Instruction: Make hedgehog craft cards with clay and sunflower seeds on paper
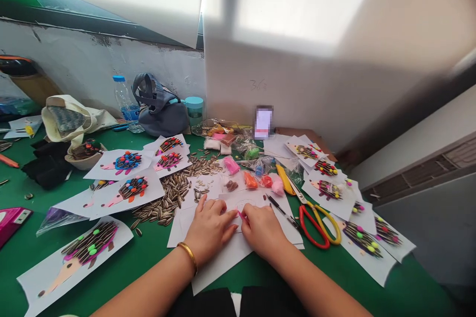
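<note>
Centrally, the right hand (262,228) pinched a pink piece (240,215) in curled fingers over white paper (211,275), the left hand (211,230) loosely spread beside it, scissors (305,201) lying right.

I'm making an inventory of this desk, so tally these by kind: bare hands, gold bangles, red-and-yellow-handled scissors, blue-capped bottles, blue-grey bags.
Bare hands, left hand and right hand: 2
Gold bangle: 1
Red-and-yellow-handled scissors: 1
Blue-capped clear bottle: 1
Blue-grey fabric bag: 1
Total: 6
</note>
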Available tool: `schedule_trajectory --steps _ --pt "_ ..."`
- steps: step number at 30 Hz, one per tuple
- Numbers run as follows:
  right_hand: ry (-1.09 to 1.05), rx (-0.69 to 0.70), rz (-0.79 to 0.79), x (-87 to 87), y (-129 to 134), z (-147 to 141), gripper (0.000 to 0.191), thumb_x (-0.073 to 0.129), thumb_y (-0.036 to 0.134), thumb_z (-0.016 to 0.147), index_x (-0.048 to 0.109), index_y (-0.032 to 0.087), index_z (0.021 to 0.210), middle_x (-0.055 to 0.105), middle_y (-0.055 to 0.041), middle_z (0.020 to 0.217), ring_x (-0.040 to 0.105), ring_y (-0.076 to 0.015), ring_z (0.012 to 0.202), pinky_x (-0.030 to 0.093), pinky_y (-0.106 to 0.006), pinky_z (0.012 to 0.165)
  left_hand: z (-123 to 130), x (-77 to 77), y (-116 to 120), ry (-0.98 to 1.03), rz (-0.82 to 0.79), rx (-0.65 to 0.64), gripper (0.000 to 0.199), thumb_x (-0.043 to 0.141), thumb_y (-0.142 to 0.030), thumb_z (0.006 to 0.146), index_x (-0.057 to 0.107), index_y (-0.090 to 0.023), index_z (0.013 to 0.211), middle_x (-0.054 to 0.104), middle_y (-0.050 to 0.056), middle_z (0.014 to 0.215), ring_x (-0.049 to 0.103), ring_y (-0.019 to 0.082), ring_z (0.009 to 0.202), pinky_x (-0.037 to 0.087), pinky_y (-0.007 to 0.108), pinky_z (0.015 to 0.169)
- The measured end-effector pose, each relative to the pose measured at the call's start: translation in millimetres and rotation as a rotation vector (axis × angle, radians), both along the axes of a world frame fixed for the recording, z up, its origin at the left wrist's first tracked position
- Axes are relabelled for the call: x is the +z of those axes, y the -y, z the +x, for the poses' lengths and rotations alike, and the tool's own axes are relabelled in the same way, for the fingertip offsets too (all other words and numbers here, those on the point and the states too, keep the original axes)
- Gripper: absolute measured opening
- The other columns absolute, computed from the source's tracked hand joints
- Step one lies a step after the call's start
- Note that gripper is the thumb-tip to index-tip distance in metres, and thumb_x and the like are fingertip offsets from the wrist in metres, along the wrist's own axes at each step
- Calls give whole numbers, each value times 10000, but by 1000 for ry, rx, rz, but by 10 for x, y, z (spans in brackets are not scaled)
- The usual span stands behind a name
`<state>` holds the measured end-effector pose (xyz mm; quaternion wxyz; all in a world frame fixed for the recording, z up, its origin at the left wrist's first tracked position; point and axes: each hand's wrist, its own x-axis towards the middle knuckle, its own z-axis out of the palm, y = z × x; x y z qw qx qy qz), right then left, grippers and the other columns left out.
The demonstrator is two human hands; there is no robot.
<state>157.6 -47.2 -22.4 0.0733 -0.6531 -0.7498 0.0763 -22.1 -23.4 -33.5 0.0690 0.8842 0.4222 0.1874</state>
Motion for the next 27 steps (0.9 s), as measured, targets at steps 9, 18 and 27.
schedule_trajectory --steps 9,18,27 --pt "-9 5 28 -32 26 13 109 525 98 828 590 186 833 720 -26 774 645 -190 735 249 -311 700 -14 30 20 -23 3 -17 255 607 -337 875 679 -355 1119 612 36 998 564 232 979 244 609 1113" --pt "-63 10 40 -35 24 68 112 542 105 840 614 190 842 720 -16 776 634 -176 737 260 -304 729 -14 20 -2 6 -30 -4 324 656 -302 840 645 -322 1164 640 28 1031 584 240 1010 250 600 1125" --pt "-141 197 158 50 -65 306 213 551 59 883 654 229 805 710 27 839 578 -139 858 202 -331 926 -46 -75 -49 58 -75 27 506 741 -316 779 549 -221 1238 654 62 1129 581 264 1119 263 561 1141"
